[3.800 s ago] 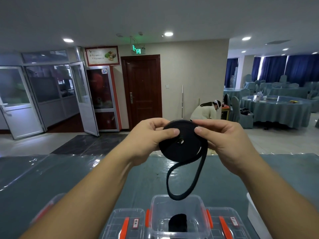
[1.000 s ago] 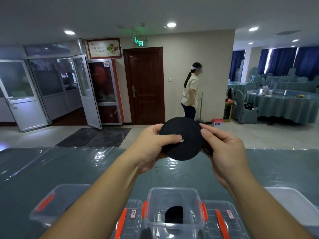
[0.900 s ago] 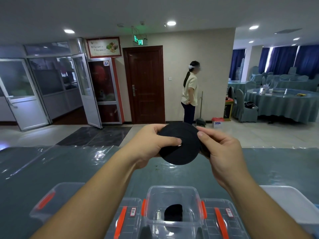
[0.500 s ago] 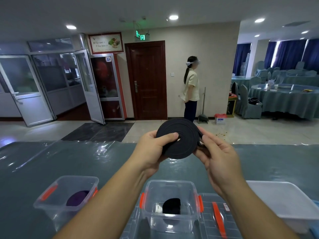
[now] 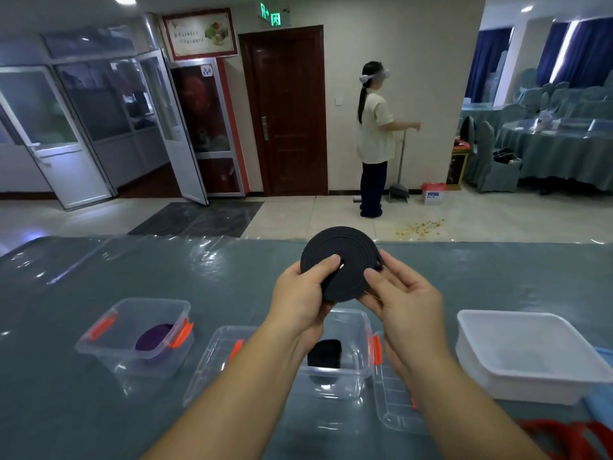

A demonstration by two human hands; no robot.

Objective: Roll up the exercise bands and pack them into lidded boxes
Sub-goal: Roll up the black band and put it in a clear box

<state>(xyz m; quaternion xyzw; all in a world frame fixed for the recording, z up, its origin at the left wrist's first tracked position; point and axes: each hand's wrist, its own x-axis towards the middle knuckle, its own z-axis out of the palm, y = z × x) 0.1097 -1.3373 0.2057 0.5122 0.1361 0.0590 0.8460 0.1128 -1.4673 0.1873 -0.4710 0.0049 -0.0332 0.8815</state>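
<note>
A black exercise band, wound into a flat coil, is held up above the table between both hands. My left hand grips its left side with the thumb across the face. My right hand pinches its right edge with thumb and fingers. Directly below stands a clear open box with orange latches and a black roll inside. To the left, a second clear box holds a purple roll.
Two clear lids lie flat beside the middle box, one lid on its left and another lid on its right. A white tub stands at the right, a red band at the bottom right. A person stands with a broom beyond the table.
The loose tail that hung down has been wound into the coil. My view has tilted down, bringing the boxes, lids and tub into sight. The hands have lowered slightly with the coil.
</note>
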